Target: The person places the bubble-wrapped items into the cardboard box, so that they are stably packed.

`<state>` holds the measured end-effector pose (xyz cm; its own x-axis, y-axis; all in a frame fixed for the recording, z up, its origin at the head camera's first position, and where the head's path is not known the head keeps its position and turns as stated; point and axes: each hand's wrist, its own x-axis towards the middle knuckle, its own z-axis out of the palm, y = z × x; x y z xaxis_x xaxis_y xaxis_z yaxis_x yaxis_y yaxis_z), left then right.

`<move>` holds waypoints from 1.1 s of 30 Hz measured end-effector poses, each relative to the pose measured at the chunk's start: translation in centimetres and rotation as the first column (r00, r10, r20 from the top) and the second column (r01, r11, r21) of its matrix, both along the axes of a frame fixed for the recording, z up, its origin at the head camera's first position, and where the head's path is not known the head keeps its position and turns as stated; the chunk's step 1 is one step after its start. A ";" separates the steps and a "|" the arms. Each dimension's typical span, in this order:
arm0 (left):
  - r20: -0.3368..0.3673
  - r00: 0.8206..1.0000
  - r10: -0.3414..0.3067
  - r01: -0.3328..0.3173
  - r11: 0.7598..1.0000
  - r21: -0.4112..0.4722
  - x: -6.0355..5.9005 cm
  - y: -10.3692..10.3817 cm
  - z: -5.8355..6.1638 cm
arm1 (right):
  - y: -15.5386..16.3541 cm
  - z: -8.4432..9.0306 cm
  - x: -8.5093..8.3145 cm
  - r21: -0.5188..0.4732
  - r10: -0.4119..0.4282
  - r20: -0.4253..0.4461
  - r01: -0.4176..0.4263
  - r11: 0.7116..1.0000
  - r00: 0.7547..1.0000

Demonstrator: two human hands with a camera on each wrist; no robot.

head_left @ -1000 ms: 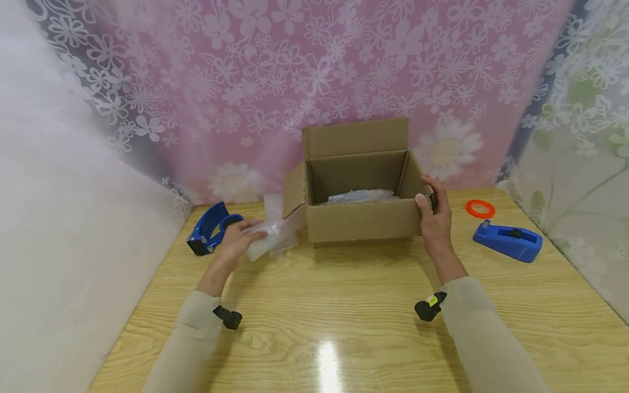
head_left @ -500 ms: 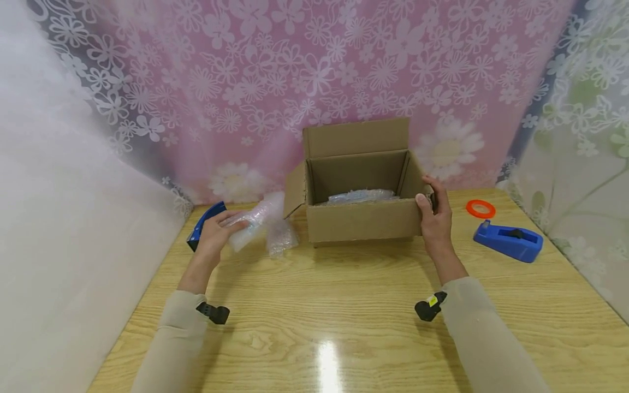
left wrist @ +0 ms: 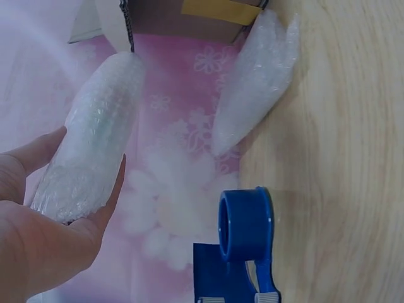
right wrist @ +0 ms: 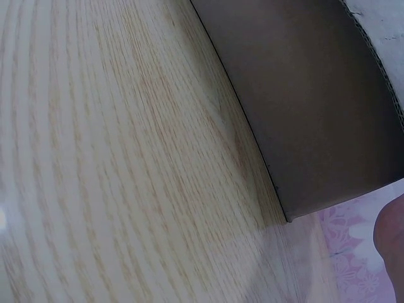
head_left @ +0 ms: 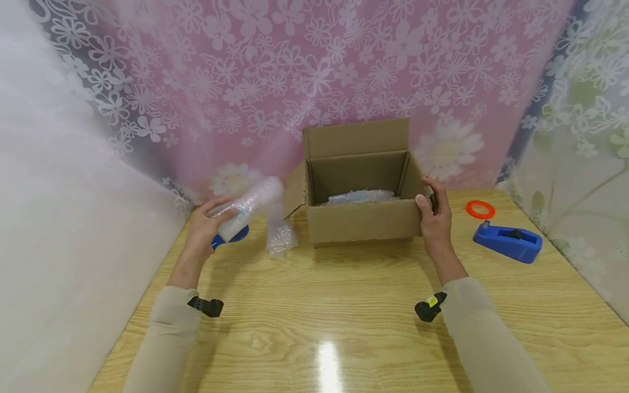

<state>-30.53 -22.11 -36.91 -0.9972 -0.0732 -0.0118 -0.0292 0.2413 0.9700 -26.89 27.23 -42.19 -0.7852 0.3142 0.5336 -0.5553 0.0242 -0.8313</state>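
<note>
Wooden table [head_left: 344, 305], flowered curtain behind, me at the open cardboard box [head_left: 361, 221].
My left hand [head_left: 203, 229] curls round a bubble-wrap roll [head_left: 248, 207], lifted left of the box; my right hand [head_left: 434, 218] grips the box's right front corner.

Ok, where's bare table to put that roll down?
The near table, between both arms and in front of the box, is bare. It is crowded left of the box: bubble wrap and the blue dispenser under the roll.
</note>
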 end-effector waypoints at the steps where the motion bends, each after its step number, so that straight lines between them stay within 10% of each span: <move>1: -0.003 1.000 0.003 -0.003 1.000 -0.002 0.0 0.0 0.2 | 0.0 0.0 0.0 0.000 0.001 -0.001 -0.001 1.000 1.000; 18: -0.108 0.994 -0.032 0.030 0.999 -0.022 -0.1 -0.7 3.1 | -0.1 0.0 0.0 0.001 -0.018 -0.005 0.018 1.000 1.000; 33: -0.166 0.979 -0.118 0.123 0.992 0.023 -0.3 4.9 5.8 | -0.1 0.2 0.2 0.011 -0.012 0.012 0.012 1.000 1.000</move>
